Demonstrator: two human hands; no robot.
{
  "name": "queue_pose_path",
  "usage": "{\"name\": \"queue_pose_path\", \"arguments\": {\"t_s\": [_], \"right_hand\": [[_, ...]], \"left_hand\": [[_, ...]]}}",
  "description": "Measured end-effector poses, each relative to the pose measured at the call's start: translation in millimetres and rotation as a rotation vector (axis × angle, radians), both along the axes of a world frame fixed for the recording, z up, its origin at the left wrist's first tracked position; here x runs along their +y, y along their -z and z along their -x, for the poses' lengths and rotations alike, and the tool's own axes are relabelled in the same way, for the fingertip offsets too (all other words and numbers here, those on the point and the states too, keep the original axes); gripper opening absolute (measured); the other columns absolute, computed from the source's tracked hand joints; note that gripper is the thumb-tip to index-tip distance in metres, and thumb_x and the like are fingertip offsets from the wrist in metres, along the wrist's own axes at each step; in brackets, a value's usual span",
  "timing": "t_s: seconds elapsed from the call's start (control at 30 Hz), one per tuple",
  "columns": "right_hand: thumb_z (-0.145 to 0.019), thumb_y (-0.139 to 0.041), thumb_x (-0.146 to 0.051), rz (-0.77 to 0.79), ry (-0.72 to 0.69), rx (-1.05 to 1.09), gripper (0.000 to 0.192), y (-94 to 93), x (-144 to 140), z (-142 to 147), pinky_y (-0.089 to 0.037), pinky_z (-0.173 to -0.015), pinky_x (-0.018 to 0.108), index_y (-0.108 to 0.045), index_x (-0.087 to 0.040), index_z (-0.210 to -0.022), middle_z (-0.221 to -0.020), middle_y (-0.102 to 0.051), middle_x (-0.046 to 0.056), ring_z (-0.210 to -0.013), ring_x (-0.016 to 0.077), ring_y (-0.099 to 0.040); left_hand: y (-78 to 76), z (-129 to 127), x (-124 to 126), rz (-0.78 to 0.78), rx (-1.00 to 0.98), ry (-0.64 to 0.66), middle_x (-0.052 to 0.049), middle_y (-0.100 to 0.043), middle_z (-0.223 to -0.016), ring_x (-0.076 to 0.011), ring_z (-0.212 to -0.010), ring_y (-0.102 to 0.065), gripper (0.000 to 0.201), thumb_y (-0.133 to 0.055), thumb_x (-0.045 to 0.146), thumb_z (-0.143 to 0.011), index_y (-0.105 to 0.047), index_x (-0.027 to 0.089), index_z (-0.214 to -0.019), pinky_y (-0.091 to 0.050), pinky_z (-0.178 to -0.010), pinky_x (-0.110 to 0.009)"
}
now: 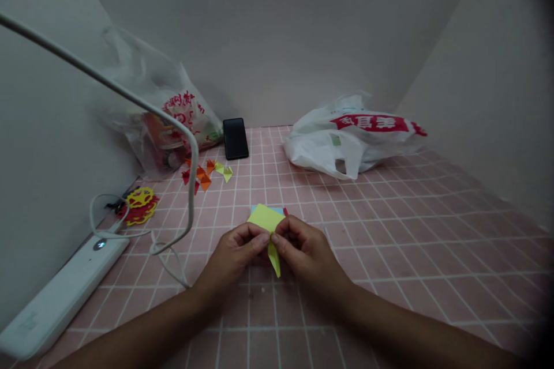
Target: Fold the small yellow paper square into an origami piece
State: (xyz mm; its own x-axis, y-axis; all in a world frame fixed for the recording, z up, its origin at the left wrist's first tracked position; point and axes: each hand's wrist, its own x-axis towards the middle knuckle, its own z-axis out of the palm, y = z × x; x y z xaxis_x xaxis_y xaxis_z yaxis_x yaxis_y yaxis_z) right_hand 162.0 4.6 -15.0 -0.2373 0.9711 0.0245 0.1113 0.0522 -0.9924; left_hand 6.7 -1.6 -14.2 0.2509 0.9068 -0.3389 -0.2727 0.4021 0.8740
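My left hand (238, 251) and my right hand (305, 248) meet at the middle of the table, thumbs and fingertips pinched. Between them they grip a small folded yellow paper (274, 259), whose narrow pointed end hangs down toward me. Just beyond the fingertips lies a flat yellow paper square (265, 216), partly covered by my fingers. I cannot tell whether it is joined to the folded piece. A strip of light blue paper (277, 209) shows from under the square, with a small red edge (285, 211) beside it.
Folded paper pieces in orange (203, 177) and yellow (224, 171) lie back left, near a black phone (236, 138). Plastic bags stand left (186, 121) and right (329, 141). A white cable (193, 184) arches over a power strip (69, 288) and red-yellow cutouts (141, 204).
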Motion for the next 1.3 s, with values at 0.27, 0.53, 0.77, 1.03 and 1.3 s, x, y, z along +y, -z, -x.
{"name": "queue_pose_path", "arguments": {"t_s": [0.27,0.53,0.77,1.03,1.3], "right_hand": [[-0.083,-0.056,-0.025,-0.014,0.003,-0.004,0.014,0.9,-0.1,-0.8,-0.036,-0.054,0.025,-0.052,-0.018,-0.071,-0.064,-0.051,-0.002,-0.059,0.0124,-0.046],[-0.085,-0.054,-0.025,-0.017,-0.005,-0.015,0.016,2.1,-0.5,-1.7,-0.036,-0.054,0.025,-0.051,-0.018,-0.071,-0.064,-0.050,-0.003,-0.059,0.0122,-0.046],[-0.086,-0.054,-0.025,-0.021,-0.018,-0.031,0.015,-2.1,-0.6,-1.6,-0.038,-0.056,0.025,-0.052,-0.019,-0.072,-0.065,-0.052,-0.002,-0.060,0.0125,-0.047],[-0.085,-0.055,-0.024,-0.049,-0.007,-0.061,0.015,-1.3,-1.2,-1.1,-0.038,-0.057,0.025,-0.051,-0.019,-0.071,-0.065,-0.052,-0.002,-0.060,0.0126,-0.048],[-0.084,-0.054,-0.024,-0.065,-0.010,-0.086,0.016,-2.7,-0.4,-1.4,-0.037,-0.056,0.025,-0.050,-0.019,-0.069,-0.064,-0.051,-0.002,-0.060,0.0127,-0.047]], "left_hand": [[6.3,1.5,2.9,0.007,0.009,0.007,-0.001,-0.066,-0.074,-0.0128,-0.068,-0.062,0.027,-0.080,0.035,-0.070,-0.063,0.015,-0.075,-0.051,-0.067,-0.025],[-0.4,0.5,1.7,0.012,0.047,0.013,-0.001,-0.066,-0.073,-0.0122,-0.066,-0.061,0.028,-0.081,0.034,-0.068,-0.063,0.014,-0.076,-0.050,-0.065,-0.024],[-4.7,-0.9,-0.5,-0.013,0.023,0.009,0.000,-0.060,-0.068,-0.0115,-0.064,-0.057,0.029,-0.071,0.039,-0.079,-0.060,0.014,-0.071,-0.051,-0.065,-0.024],[-2.1,-0.8,0.2,0.021,0.000,0.013,0.000,-0.062,-0.069,-0.0117,-0.065,-0.058,0.029,-0.074,0.039,-0.076,-0.059,0.015,-0.072,-0.050,-0.066,-0.024],[5.0,3.1,0.6,0.022,0.016,0.051,-0.002,-0.065,-0.074,-0.0139,-0.068,-0.061,0.025,-0.072,0.038,-0.079,-0.061,0.015,-0.076,-0.049,-0.068,-0.026]]}}
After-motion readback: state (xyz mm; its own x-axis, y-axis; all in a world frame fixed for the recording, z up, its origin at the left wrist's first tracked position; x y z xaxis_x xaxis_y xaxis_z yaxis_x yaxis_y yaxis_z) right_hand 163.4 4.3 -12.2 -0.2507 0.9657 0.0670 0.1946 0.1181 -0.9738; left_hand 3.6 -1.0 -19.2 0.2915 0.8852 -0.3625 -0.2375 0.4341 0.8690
